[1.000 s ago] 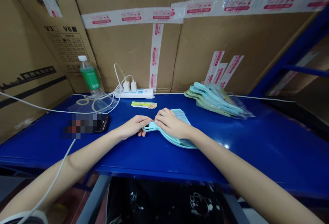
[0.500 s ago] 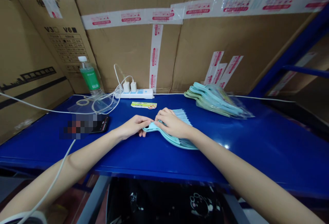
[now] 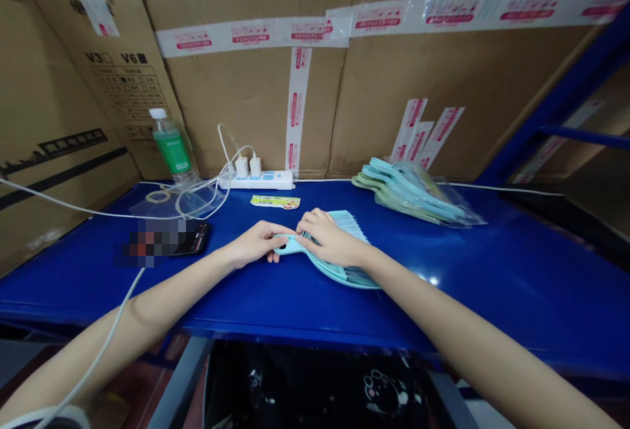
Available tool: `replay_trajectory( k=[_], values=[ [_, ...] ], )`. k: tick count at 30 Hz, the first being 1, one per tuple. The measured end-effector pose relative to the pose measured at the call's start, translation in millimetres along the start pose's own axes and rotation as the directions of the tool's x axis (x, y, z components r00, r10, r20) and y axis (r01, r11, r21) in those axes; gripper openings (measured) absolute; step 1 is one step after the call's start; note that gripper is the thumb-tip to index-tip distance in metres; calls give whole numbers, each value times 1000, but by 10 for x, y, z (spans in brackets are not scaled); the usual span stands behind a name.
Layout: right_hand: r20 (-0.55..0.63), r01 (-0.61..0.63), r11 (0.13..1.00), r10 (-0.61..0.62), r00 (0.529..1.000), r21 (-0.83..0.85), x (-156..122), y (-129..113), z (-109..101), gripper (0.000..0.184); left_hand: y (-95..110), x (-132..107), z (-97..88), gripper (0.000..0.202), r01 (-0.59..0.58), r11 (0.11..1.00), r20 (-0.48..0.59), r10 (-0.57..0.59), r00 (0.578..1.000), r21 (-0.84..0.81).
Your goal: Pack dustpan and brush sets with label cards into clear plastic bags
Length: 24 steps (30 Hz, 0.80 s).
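Observation:
A light blue plastic dustpan-and-brush set (image 3: 339, 265) lies flat on the blue table (image 3: 492, 271), handle pointing left. My left hand (image 3: 256, 242) pinches the handle's end with curled fingers. My right hand (image 3: 329, 239) lies over the handle and the middle of the set, fingers bent and pressing on it. Pale bristles (image 3: 349, 222) stick out beyond my right hand.
A pile of similar bagged sets (image 3: 413, 193) lies at the back right. A small printed label (image 3: 275, 201), a power strip (image 3: 258, 178) with chargers and cables, a green-labelled bottle (image 3: 170, 147), a clear bag (image 3: 167, 203) and a phone (image 3: 165, 240) lie to the left. Cardboard boxes (image 3: 344, 88) wall the back.
Almost nothing has moved. Both hands stay on the light blue set, and my right fingers have shifted slightly along the handle.

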State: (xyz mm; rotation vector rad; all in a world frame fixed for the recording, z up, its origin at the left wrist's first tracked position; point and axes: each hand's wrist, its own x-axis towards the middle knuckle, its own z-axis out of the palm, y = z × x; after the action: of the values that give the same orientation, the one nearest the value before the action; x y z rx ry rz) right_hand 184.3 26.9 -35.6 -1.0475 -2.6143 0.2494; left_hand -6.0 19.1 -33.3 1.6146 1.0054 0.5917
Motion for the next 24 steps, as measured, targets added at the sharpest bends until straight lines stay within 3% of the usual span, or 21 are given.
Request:
replay_trajectory(
  k=[8, 13, 19, 24],
  values=[
    [-23, 33, 997, -32, 999, 65, -15, 44, -9, 23, 1, 4, -8, 28, -36, 993, -11, 38, 999, 115],
    [-12, 5, 1000, -4, 1000, 6, -22, 106, -69, 29, 10, 12, -84, 29, -19, 967, -87, 43, 995, 253],
    [-30, -93, 982, 90, 996, -167, -38, 101, -164, 33, 9, 21, -143, 36, -31, 889, -113, 93, 989, 456],
    [-32, -214, 940, 214, 976, -267, -29, 85, -204, 31, 56, -7, -145, 38, -59, 761, -128, 184, 975, 646]
  ],
)
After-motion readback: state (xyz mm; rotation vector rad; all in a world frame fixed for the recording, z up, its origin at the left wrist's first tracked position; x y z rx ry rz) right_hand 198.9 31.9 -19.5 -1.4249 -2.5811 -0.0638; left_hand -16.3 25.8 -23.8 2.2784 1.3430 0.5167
